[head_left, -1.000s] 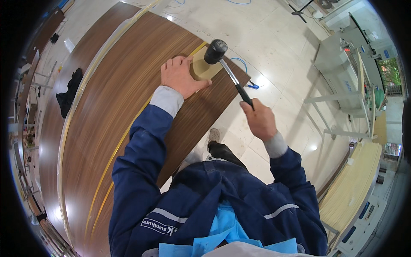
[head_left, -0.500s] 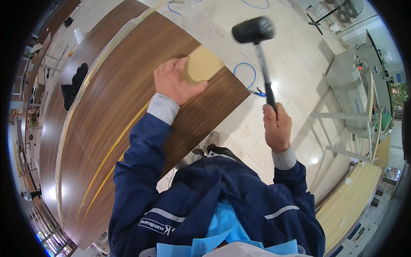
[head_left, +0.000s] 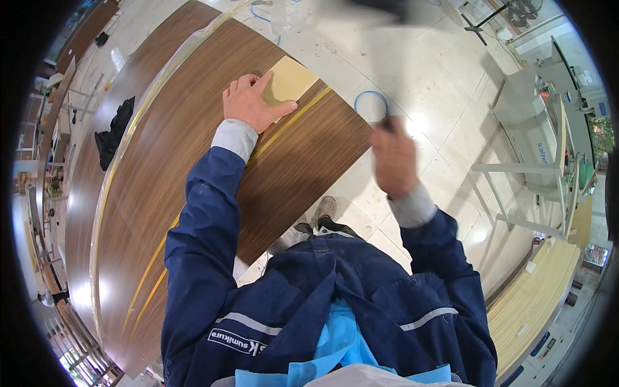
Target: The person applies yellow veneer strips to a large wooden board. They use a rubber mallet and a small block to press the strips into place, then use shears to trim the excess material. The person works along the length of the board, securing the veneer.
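My left hand [head_left: 247, 103] grips the edge of a pale, flat wooden block [head_left: 293, 79], thumb and fingers spread round its near left side. The block lies on a brown wood-grain panel [head_left: 309, 151], close to its far right corner. Yellow strips [head_left: 303, 111] run lengthwise along the panel, one showing just right of the block. Off the panel's right side, my right hand [head_left: 394, 158] is wrapped round the handle of a black-headed mallet [head_left: 387, 8]. Both hand and mallet are smeared by motion, and the raised head is cut by the upper edge.
Another brown panel [head_left: 84, 213] lies along the left, with a black cloth [head_left: 115, 132] on it. A blue hose [head_left: 371, 93] curls on the tiled floor. To the right stand a metal frame [head_left: 516, 169] and a stack of pale boards [head_left: 532, 290]; a fan [head_left: 509, 13] is far right.
The mallet has swung up and away, and my right hand has shifted left. My left hand and the block have slid left, showing more of the yellow strip beside the block.
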`<act>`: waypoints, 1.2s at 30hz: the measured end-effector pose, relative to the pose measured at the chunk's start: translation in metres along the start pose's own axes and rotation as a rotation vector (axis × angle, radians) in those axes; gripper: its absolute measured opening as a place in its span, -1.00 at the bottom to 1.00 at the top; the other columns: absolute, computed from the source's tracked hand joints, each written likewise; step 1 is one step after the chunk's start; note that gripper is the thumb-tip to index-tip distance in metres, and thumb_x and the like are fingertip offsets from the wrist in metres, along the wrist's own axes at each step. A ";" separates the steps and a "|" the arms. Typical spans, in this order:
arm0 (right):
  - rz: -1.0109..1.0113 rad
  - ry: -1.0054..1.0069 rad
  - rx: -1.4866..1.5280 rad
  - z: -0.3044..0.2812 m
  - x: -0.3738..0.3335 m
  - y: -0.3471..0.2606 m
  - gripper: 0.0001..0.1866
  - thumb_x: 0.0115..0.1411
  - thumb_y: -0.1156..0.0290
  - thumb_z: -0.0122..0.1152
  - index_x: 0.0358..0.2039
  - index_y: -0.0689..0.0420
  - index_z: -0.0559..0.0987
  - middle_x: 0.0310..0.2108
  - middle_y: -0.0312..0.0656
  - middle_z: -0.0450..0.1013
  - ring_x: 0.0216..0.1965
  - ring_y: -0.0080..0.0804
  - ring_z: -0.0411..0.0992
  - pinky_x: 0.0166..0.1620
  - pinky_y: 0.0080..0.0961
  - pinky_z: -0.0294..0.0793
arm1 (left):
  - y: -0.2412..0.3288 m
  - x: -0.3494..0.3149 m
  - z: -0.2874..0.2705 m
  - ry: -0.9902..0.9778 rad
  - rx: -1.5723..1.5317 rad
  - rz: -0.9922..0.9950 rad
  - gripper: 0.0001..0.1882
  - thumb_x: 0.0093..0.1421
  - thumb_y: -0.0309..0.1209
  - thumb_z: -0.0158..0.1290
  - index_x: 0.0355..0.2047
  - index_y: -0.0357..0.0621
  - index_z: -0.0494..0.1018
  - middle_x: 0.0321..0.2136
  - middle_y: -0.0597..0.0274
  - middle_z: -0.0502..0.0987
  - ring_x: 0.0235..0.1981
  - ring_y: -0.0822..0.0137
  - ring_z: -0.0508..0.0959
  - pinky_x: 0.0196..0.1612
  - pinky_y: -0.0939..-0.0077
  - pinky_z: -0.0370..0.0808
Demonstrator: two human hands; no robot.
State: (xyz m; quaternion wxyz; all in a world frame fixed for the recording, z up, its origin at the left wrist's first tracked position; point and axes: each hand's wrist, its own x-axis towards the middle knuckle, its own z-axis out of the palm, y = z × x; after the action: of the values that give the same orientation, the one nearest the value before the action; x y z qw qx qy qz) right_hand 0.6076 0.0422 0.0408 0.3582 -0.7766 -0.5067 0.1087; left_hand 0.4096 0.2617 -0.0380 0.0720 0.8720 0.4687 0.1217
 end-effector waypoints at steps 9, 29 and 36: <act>0.007 -0.140 -0.275 0.043 -0.010 0.039 -0.57 0.41 -0.01 0.10 -0.34 0.14 0.47 -0.56 0.10 0.49 -0.49 0.18 0.52 -0.41 -0.02 0.44 | -0.002 -0.003 0.006 0.045 0.005 0.000 -0.03 -0.07 0.38 0.23 0.26 0.09 0.50 0.10 0.13 0.49 0.22 0.05 0.37 0.28 0.08 0.25; 0.068 0.015 0.269 0.006 -0.028 0.074 -0.52 0.40 0.44 0.13 0.30 0.27 0.41 -0.16 -0.04 0.60 -0.24 -0.44 0.55 -0.10 -0.46 0.54 | 0.051 -0.019 0.019 -0.094 0.055 0.353 0.28 0.08 0.55 -0.05 0.43 -0.36 0.08 0.46 -0.20 0.07 0.51 -0.07 0.01 0.53 -0.04 -0.18; -0.199 -0.158 0.093 0.028 -0.001 0.057 -0.47 0.35 0.53 0.17 0.33 0.11 0.43 -0.22 0.09 0.60 -0.31 -0.07 0.63 -0.20 -0.38 0.59 | 0.038 -0.078 -0.020 -0.277 0.168 0.224 0.38 -0.01 0.61 -0.05 0.43 -0.40 0.03 0.44 -0.25 0.10 0.51 -0.09 0.02 0.53 -0.01 -0.16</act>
State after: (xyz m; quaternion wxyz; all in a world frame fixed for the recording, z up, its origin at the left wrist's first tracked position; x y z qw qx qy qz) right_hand 0.6326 0.0404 -0.0174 0.3618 -0.6940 -0.6024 0.1569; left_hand 0.3928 0.1758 -0.0214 0.0487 0.9300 0.3630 -0.0318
